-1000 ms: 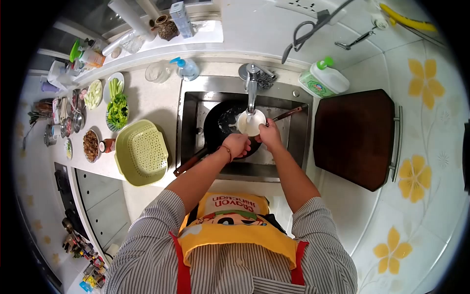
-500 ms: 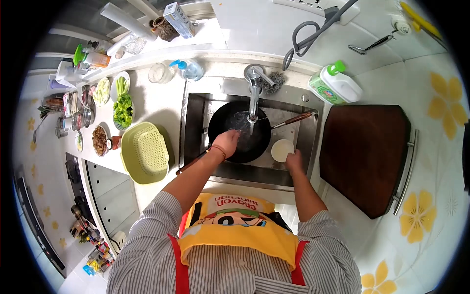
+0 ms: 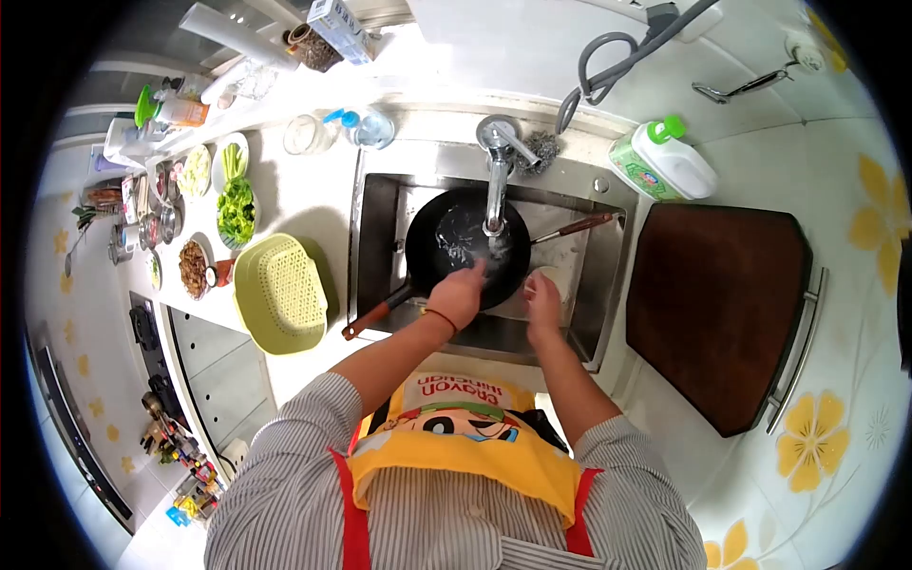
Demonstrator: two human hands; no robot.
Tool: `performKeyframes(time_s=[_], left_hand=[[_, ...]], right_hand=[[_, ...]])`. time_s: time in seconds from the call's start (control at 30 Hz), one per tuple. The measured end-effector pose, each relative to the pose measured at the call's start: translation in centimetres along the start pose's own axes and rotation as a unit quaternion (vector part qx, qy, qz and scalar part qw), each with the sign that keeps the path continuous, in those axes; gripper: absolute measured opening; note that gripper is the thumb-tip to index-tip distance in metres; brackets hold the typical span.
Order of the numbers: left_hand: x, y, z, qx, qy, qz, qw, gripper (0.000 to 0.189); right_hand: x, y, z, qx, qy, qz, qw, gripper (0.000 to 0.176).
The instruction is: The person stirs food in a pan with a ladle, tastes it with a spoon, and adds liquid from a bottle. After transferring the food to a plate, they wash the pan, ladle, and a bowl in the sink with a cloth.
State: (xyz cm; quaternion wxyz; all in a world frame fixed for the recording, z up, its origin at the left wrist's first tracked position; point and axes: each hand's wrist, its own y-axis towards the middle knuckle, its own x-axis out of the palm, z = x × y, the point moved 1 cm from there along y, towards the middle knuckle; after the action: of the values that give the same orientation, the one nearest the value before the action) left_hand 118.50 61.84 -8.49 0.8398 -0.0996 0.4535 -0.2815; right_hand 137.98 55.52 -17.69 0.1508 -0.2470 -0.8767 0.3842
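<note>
A black pan (image 3: 432,249) sits in the metal sink (image 3: 608,285) under the faucet (image 3: 497,180), with water running into it. My left hand (image 3: 459,296) is over the pan's near side, its fingertips at the wet inner surface; how its fingers are bent is unclear. Just right of the pan, my right hand (image 3: 543,306) has its fingers slightly apart, with nothing visible between them. A pale round bowl (image 3: 555,277) lies beside and partly behind this hand, low in the sink. The pan's wooden handle (image 3: 369,320) points to the lower left.
Left of the sink stands a green-yellow basket (image 3: 280,294), near plates of chopped greens (image 3: 236,211) and brown pieces (image 3: 193,269). A dark cutting board (image 3: 719,313) and a white bottle with a green cap (image 3: 665,163) are on the right. Another wooden handle (image 3: 584,224) crosses the sink's right side.
My right hand has moved left, away from the bowl's right edge, and no longer visibly grips it. My left hand has shifted slightly right and toward me. The view has moved slightly.
</note>
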Motion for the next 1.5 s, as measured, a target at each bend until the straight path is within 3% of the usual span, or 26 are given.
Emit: performKeyframes(time_s=[0.07, 0.2, 0.23, 0.3, 0.33, 0.37, 0.43, 0.57, 0.63, 0.67, 0.7, 0.73, 0.77, 0.83, 0.9, 0.93, 1.0, 1.07, 1.1, 1.17, 1.23, 1.27, 1.3, 1.37, 1.4, 1.5], left_hand=[[2.7, -0.7, 0.2, 0.038, -0.013, 0.018, 0.999, 0.044], [0.1, -1.9, 2.5, 0.128, -0.017, 0.131, 0.983, 0.041], [-0.4, -1.6, 1.6, 0.118, -0.012, 0.138, 0.983, 0.041], [-1.7, 0.7, -1.0, -0.002, -0.214, 0.127, 0.968, 0.038], [-1.9, 2.2, -2.2, -0.073, -0.229, 0.138, 0.961, 0.032], [-1.4, 3.6, -2.9, -0.106, -0.365, 0.15, 0.913, 0.029], [0.7, 6.6, -4.1, -0.157, -0.589, 0.023, 0.792, 0.029], [1.1, 8.6, -3.3, -0.172, -0.658, -0.072, 0.73, 0.028], [0.6, 8.7, -1.7, -0.186, -0.623, -0.166, 0.741, 0.027], [0.0, 8.7, -0.4, -0.177, -0.515, -0.15, 0.825, 0.042], [0.1, 8.8, 0.3, -0.172, -0.517, -0.161, 0.823, 0.042], [0.1, 9.1, 0.7, -0.136, -0.346, -0.142, 0.917, 0.049], [0.1, 9.6, 1.1, -0.092, -0.162, -0.113, 0.976, 0.056], [1.1, 10.6, 1.0, -0.091, -0.111, -0.138, 0.98, 0.059], [3.7, 11.8, -0.9, -0.141, -0.21, -0.081, 0.964, 0.055], [4.1, 11.7, -1.6, -0.14, -0.207, -0.085, 0.965, 0.055], [4.0, 11.3, -3.6, -0.125, -0.204, -0.083, 0.967, 0.04], [3.4, 10.6, -4.9, -0.129, -0.252, -0.075, 0.956, 0.029], [3.0, 10.4, -5.5, -0.133, -0.302, -0.061, 0.942, 0.026], [4.1, 9.6, -6.7, -0.124, -0.303, -0.026, 0.945, 0.034], [4.5, 8.2, -8.5, -0.013, -0.218, 0.01, 0.976, 0.04], [2.0, 6.8, -6.8, -0.081, -0.275, -0.018, 0.958, 0.044], [-0.2, 5.7, -5.7, -0.087, -0.205, -0.058, 0.973, 0.047], [-1.8, 3.9, -4.4, -0.13, -0.284, -0.063, 0.948, 0.046], [-0.7, 3.5, -5.2, -0.119, -0.296, -0.072, 0.945, 0.043], [-0.2, 2.3, -5.5, -0.115, -0.249, -0.043, 0.961, 0.037]], right_hand=[[6.2, -2.1, -5.1, 0.129, 0.07, -0.084, 0.986, 0.023], [10.4, 3.0, -4.7, 0.065, -0.075, -0.169, 0.981, 0.023], [10.5, 3.1, -5.0, 0.068, -0.079, -0.181, 0.978, 0.023], [10.5, 2.7, -5.3, 0.036, -0.251, -0.198, 0.947, 0.026], [10.9, 2.4, -4.9, -0.054, -0.296, -0.177, 0.937, 0.032], [11.0, 1.8, -5.3, -0.054, -0.304, -0.183, 0.933, 0.032], [10.7, -0.1, -7.4, 0.155, -0.262, -0.207, 0.93, 0.036], [8.4, -1.3, -9.3, 0.22, -0.159, -0.194, 0.943, 0.036], [6.3, -1.6, -9.3, 0.179, -0.223, -0.175, 0.942, 0.037], [5.5, -1.7, -9.2, 0.138, -0.284, -0.169, 0.934, 0.037], [4.7, -2.0, -9.1, 0.139, -0.283, -0.157, 0.936, 0.037], [4.2, -2.3, -8.9, 0.039, -0.353, -0.172, 0.919, 0.039], [3.8, -2.6, -8.8, -0.06, -0.418, -0.185, 0.887, 0.041], [2.9, -2.5, -8.7, -0.068, -0.473, -0.139, 0.867, 0.042], [2.3, -1.9, -8.7, -0.174, -0.566, -0.113, 0.798, 0.037], [1.3, -0.7, -8.1, -0.172, -0.564, -0.11, 0.8, 0.037], [-2.6, 4.2, -5.7, -0.263, -0.678, -0.051, 0.685, 0.033], [-7.3, 10.1, -3.3, -0.161, -0.698, 0.006, 0.697, 0.026], [-8.7, 12.4, -1.6, -0.161, -0.696, 0.003, 0.7, 0.026], [-10.1, 15.2, 0.9, -0.27, -0.696, 0.077, 0.661, 0.025], [-8.4, 13.6, 0.5, -0.269, -0.712, 0.09, 0.642, 0.029], [-7.1, 12.1, 0.1, -0.266, -0.731, 0.107, 0.62, 0.036], [-5.6, 9.8, -1.5, -0.232, -0.753, 0.049, 0.614, 0.041], [-5.9, 8.4, -0.8, -0.193, -0.779, -0.034, 0.596, 0.048], [-7.5, 9.6, 1.4, -0.134, -0.73, -0.021, 0.67, 0.038], [-8.4, 10.1, 1.6, -0.106, -0.72, -0.073, 0.682, 0.034]])
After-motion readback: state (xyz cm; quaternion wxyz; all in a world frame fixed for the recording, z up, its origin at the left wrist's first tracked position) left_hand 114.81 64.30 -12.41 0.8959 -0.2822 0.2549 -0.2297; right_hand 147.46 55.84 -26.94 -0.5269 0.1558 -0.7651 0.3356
